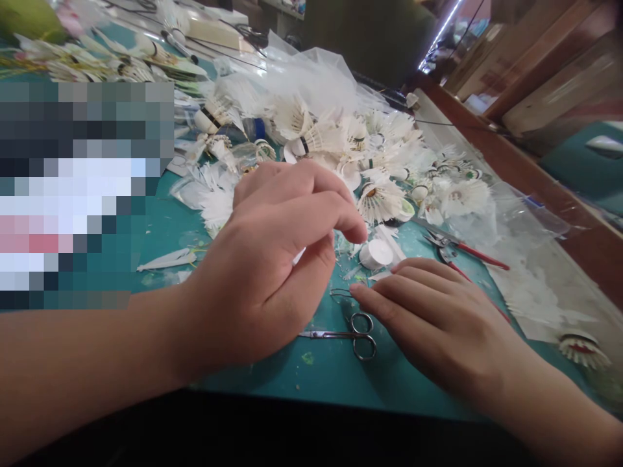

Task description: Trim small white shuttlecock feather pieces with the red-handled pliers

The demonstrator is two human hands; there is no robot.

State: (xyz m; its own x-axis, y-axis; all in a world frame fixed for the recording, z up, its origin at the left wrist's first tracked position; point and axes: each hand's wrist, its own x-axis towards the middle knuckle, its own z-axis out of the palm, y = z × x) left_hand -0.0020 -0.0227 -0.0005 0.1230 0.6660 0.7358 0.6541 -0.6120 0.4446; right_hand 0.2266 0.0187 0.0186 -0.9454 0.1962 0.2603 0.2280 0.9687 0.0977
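Observation:
My left hand (pixel 277 259) is held over the middle of the table, its fingers curled toward the thumb. A small white patch shows between thumb and palm, but what it belongs to is hidden. Lower right, my right hand (pixel 442 318) lies palm down with fingers stretched out. Its index fingertip touches a thin, bent metal piece (pixel 339 293) whose kind I cannot make out. Small scissors (pixel 335 335) lie between the two hands, tips partly behind the left one. Just beyond the right fingers stands a white round cap-like piece (pixel 376 254).
Feather shuttlecocks (pixel 382 198) and loose feathers are heaped across the back with a clear plastic bag (pixel 311 74). Red-handled pliers (pixel 445 250) lie beyond my right hand. One shuttlecock (pixel 584 349) is at the right edge. Cut feathers (pixel 168 259) lie at left, near a blurred-out area.

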